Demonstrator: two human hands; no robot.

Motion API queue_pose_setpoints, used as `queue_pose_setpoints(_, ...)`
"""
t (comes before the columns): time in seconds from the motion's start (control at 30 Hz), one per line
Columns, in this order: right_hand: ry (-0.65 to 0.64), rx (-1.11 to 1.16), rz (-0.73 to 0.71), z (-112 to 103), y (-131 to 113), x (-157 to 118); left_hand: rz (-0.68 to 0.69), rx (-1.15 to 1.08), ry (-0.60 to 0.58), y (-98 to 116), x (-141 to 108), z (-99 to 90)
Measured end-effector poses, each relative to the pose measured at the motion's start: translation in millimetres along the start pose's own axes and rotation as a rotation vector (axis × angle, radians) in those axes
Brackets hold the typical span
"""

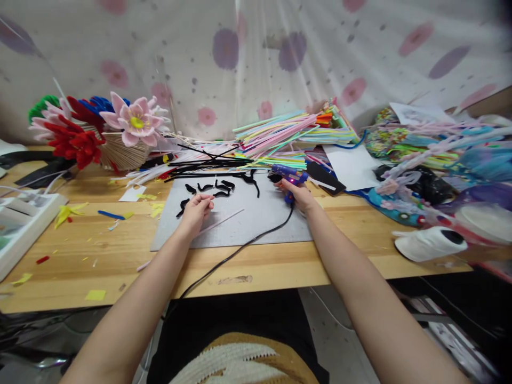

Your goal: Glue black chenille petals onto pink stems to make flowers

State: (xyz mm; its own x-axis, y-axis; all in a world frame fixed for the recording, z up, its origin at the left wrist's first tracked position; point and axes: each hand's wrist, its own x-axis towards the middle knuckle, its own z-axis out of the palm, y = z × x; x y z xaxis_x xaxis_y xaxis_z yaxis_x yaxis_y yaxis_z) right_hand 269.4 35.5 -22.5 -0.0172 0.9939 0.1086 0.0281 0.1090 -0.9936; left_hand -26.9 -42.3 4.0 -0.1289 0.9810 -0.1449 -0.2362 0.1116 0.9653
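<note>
My right hand (296,193) is wrapped round the handle of a blue glue gun (288,174), at the right side of a grey mat (268,218). The gun's black cord (256,238) runs across the mat and over the table's front edge. At the mat's left part, my left hand (196,214) is closed, thumb and fingertips together; what they pinch, if anything, is too small to make out. Several short bent black pipe cleaner pieces (224,185) lie just beyond its fingers. A thin pale stick (222,220) rests on the mat beside this hand.
Behind the mat lie black pipe cleaners (208,169) and a heap of pastel ones (276,136). Fuzzy flowers (134,120) stand at the back left. A white box (30,226) sits at the left, a white thread spool (428,244) at the right. Yellow scraps (96,295) dot the table.
</note>
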Motion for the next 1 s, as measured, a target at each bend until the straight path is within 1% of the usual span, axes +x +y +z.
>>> queue_pose_setpoints(0.17, 0.06, -0.073, -0.057, -19.4, 7.3, 22.6, -0.004, -0.001, 0.028, 0.5, 2.3, -7.5)
queue_pose_setpoints(0.27, 0.07, -0.123, -0.021, -32.0, 3.5, 26.9, 0.0, 0.001, 0.047, 3.2, 1.9, -14.1)
queue_pose_setpoints(0.37, 0.065, -0.206, 0.032, -36.3, -6.0, 22.4, 0.005, -0.019, 0.057, 5.8, 0.3, -19.1)
queue_pose_setpoints(0.43, 0.054, -0.304, 0.044, -31.9, -13.2, 14.8, 0.009, -0.038, 0.059, 7.4, -0.8, -20.1)
queue_pose_setpoints(0.53, 0.072, -0.499, 0.06, -17.1, -19.4, 0.0, 0.019, -0.051, 0.045, 9.0, -1.7, -18.4)
queue_pose_setpoints(0.63, 0.108, -0.675, 0.099, -1.9, -16.5, -11.0, 0.011, -0.037, 0.029, 9.7, -2.2, -15.8)
queue_pose_setpoints(0.7, 0.117, -0.717, 0.104, 4.3, -12.2, -13.2, -0.015, -0.019, 0.021, 9.6, -2.7, -15.7)
queue_pose_setpoints(0.8, 0.131, -0.743, 0.113, 7.1, -9.4, -11.5, -0.055, 0.013, 0.007, 8.6, -3.4, -19.5)
queue_pose_setpoints(0.9, 0.116, -0.845, 0.118, 5.3, -12.7, -12.1, -0.072, 0.038, 0.011, 6.7, -3.6, -25.5)
queue_pose_setpoints(1.0, 0.113, -1.009, 0.016, 0.6, -17.0, -21.3, -0.08, 0.061, 0.026, 5.1, -3.9, -29.7)
